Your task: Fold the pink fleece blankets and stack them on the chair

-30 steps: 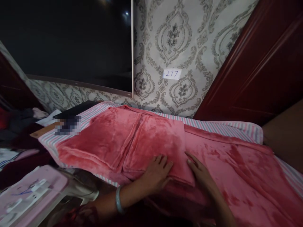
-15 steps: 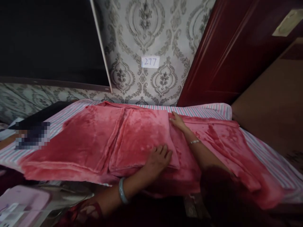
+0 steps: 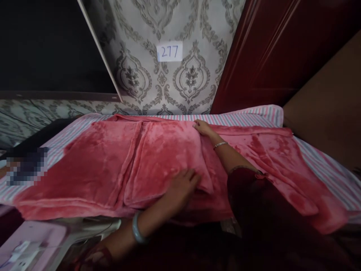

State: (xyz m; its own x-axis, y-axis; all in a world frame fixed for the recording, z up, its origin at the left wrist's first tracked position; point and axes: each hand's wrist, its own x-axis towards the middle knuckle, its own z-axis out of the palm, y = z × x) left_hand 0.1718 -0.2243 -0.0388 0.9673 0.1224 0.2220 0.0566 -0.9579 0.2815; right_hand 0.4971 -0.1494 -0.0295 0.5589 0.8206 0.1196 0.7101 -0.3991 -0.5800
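Note:
A coral-pink plush cloth [image 3: 93, 165] lies spread across the bed or table in layers; whether it is a blanket or a garment I cannot tell. Near its middle a folded panel [image 3: 166, 154] rests on top. My left hand [image 3: 182, 188], with a pale bangle at the wrist, lies on the panel's front right part, fingers extended and somewhat blurred. At the panel's back right corner, my right hand [image 3: 202, 128], wearing a thin silver bracelet, has its fingers curled on the edge. Loose folds of the cloth stretch off to the right.
Striped sheeting [image 3: 254, 114] lies beneath the cloth. A dark screen [image 3: 50, 49] stands at the back left, and a dark red door [image 3: 259, 56] at the back right. A pink plastic item [image 3: 42, 233] sits at the lower left. Another person's hand [image 3: 12, 165] is at the left edge, partly pixelated.
My right hand has moved onto the panel's back right corner and its fingers have curled on the edge. My left hand stays on the panel's front part. The camera view has shifted slightly.

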